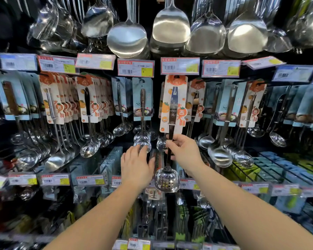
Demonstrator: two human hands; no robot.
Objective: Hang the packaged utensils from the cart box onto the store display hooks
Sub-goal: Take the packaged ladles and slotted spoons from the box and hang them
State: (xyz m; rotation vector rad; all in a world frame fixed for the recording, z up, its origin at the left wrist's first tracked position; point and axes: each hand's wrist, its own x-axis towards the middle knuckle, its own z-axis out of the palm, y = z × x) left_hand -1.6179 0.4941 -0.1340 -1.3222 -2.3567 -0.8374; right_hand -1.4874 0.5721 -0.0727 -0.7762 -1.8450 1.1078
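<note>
My right hand (pixel 183 150) grips the steel handle of a packaged slotted spoon (pixel 167 179), just below its white and orange card (pixel 174 103). The card's top is raised to the hook row under the price tags, in the middle of the display. Whether its hole sits on a hook I cannot tell. My left hand (pixel 135 165) is spread flat lower left of it, fingers touching the bowls of ladles (pixel 142 139) that hang on a blue card. The cart box is out of view.
Rows of carded ladles and spoons hang left (pixel 87 100) and right (pixel 249 105) of the held card. Large steel spatulas and ladles (pixel 171 26) hang above the price tag rail (pixel 135 67). Wire racks (pixel 271 168) with packaged goods jut out below.
</note>
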